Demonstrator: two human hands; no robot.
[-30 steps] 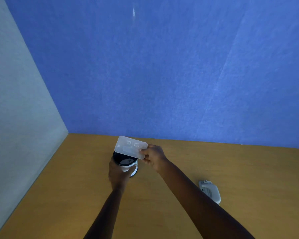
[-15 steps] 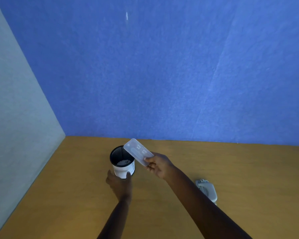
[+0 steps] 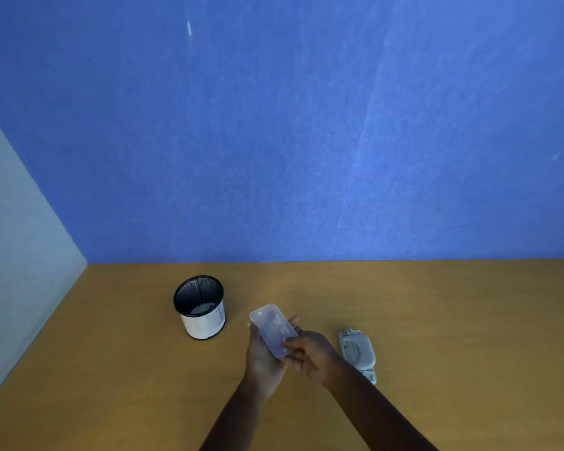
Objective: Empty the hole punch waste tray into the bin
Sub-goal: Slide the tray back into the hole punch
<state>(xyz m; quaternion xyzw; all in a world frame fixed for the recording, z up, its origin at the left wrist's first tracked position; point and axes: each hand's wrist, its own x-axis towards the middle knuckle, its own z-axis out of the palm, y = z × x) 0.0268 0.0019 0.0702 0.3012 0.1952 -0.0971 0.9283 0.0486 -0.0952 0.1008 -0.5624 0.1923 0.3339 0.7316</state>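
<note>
The clear plastic waste tray (image 3: pixel 272 328) is held above the desk between both hands, to the right of the bin. My right hand (image 3: pixel 310 354) pinches its near end. My left hand (image 3: pixel 262 356) lies under it with the fingers cupping its underside. The bin (image 3: pixel 200 307) is a small round cup with a black mesh rim and a white wrap, standing upright on the desk with white paper bits at its bottom. The grey hole punch (image 3: pixel 358 353) lies on the desk just right of my right hand.
The wooden desk (image 3: pixel 453 320) runs back to a blue partition wall (image 3: pixel 306 141). A pale grey side panel (image 3: pixel 20 255) closes off the left.
The tray has come away from over the bin, moving right and toward me. My left hand let go of the bin and moved under the tray.
</note>
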